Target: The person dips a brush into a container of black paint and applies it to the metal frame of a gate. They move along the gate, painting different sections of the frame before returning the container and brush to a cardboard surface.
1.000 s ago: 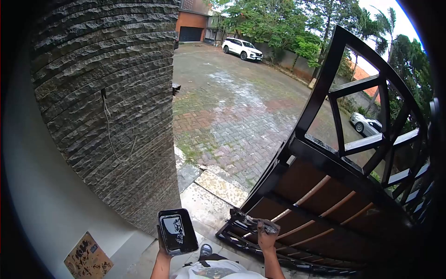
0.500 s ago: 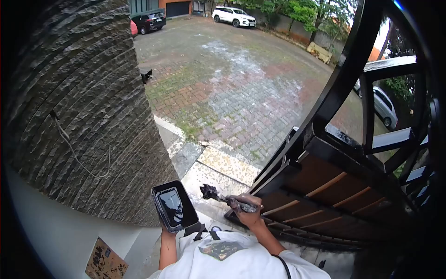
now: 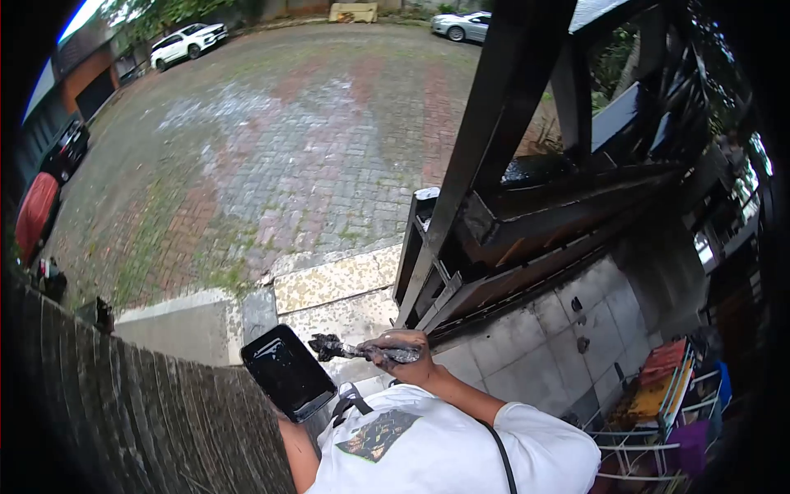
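Note:
A black rectangular paint tray with glossy dark paint in it is tilted in front of my body on the left. My left hand supports it from below, its fingers mostly hidden under the tray. In my right hand is a paintbrush, its bristles clumped with black paint and pointing left toward the tray. My fingers wrap round its paint-smeared handle and are stained dark. The brush tip is just right of the tray's edge. To the right of the brush rises a dark metal gate.
A rough stone wall stands close on my left. A rack with coloured items is at lower right, on a tiled floor. Beyond a pale threshold lies a brick-paved yard with parked cars, one white.
My view has swung right, bringing the rack and more tiled floor into sight. The brush is now more level and nearer the tray. Both hands keep their holds.

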Available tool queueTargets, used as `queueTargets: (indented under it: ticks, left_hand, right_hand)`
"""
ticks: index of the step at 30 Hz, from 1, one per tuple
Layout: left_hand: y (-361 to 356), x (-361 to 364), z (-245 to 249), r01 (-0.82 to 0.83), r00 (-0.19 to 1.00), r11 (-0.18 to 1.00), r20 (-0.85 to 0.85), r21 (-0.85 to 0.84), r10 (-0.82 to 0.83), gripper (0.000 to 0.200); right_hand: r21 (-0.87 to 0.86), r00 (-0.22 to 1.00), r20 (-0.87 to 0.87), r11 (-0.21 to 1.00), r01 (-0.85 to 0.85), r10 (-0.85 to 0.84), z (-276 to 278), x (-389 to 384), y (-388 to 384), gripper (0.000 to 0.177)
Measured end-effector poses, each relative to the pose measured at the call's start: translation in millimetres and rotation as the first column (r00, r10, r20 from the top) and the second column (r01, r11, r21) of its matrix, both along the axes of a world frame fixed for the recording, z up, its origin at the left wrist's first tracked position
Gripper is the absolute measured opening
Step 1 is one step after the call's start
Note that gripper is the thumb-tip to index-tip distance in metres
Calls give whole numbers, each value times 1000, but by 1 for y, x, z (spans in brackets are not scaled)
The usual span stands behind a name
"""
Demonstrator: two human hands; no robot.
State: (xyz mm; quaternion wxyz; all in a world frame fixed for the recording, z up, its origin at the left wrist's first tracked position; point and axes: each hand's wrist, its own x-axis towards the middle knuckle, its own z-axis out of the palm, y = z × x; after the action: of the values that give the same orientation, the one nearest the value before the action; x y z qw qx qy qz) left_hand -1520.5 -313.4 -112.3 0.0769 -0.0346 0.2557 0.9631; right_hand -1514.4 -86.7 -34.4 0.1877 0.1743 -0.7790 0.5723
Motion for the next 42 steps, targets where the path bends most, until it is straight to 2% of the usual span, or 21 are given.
queueTargets:
  ticks: [1, 2, 4, 5, 6, 7, 9, 14, 16, 19, 20, 21, 24, 25, 28, 29, 34, 37, 38, 40, 42]
  left_hand:
    - [-11, -5, -10, 58, 998, 998, -22, 9, -58, 61]
    - [-12, -12, -13, 111, 993, 994, -36, 16, -110, 62]
    - [-26, -44, -11, 186, 982, 982, -31, 20, -185, 62]
    - [-35, -40, -13, 202, 979, 979, -11, 15, -201, 62]
    - [-40, -46, -28, 147, 985, 989, 90, -19, -145, 67]
    - [-47, -55, -47, 142, 985, 989, 102, -34, -138, 67]
    - [-72, -46, -60, 151, 979, 985, 153, -79, -137, 67]
    - [-53, -51, -44, 312, 947, 922, 157, -228, -281, 66]
    - [-41, -46, -42, 356, 934, 896, 131, -266, -333, 65]
    - [-23, -23, -40, 402, 914, 855, 88, -328, -397, 64]
    - [-15, -18, -38, 414, 906, 840, 74, -350, -416, 64]
    - [-3, -14, -37, 423, 899, 827, 56, -371, -435, 64]
    - [37, 7, -34, 447, 873, 788, 14, -424, -488, 63]
    - [51, 17, -33, 453, 864, 775, 2, -440, -504, 62]
    - [102, 51, -36, 459, 834, 743, -53, -487, -550, 62]
    - [120, 58, -37, 461, 821, 731, -71, -502, -567, 61]
    - [227, 71, -30, 491, 740, 659, -126, -570, -660, 60]
    - [269, 90, -27, 517, 678, 604, -141, -607, -722, 59]
    - [287, 94, -27, 527, 670, 595, -135, -607, -730, 59]
    - [324, 101, -24, 680, 733, 717, 148, -152, -664, 44]
    - [346, 105, -36, 729, 683, 667, 111, -152, -722, 45]
  right_hand:
    - [-2, 1000, -20, 1000, 9, -9, -1, 1, -4, 17]
    - [85, 998, -27, 995, 56, -54, 9, 3, -8, 19]
    - [61, 997, 34, 996, 62, -64, 20, 8, -14, 18]
    - [56, 995, -10, 993, 102, -102, 23, 12, -17, 17]
    - [46, 991, -47, 990, 130, -128, 26, 14, -20, 16]
    - [-52, 992, -37, 992, 115, -117, 28, 16, -23, 15]
    - [-26, 985, -32, 985, 171, -172, 34, 24, -23, 15]
    - [-78, 974, -58, 974, 215, -219, 38, 41, -19, 19]
    - [0, 981, -63, 983, 183, -183, 45, 52, -6, 19]
    - [-72, 973, -120, 979, 191, -198, 49, 66, 18, 18]
    - [-113, 967, -148, 975, 191, -206, 47, 73, 27, 18]
    - [-185, 958, -108, 952, 245, -267, 51, 80, 34, 29]
    - [-222, 945, -87, 931, 290, -315, 49, 109, 76, 30]
    - [-197, 952, -113, 946, 258, -284, 44, 122, 95, 19]
    - [-187, 970, -28, 954, 234, -244, 43, 156, 145, 19]
    - [-86, 983, 74, 981, 174, -168, 49, 168, 166, 21]
    - [5, 982, 88, 986, 168, -167, 36, 217, 224, 32]
    - [139, 925, 332, 980, 144, -183, 46, 242, 250, 34]
    - [136, 921, 337, 978, 155, -193, 43, 250, 257, 34]
    - [143, 911, 305, 959, 246, -279, 33, 264, 268, 36]
    - [153, 902, 282, 943, 295, -328, 12, 280, 277, 39]
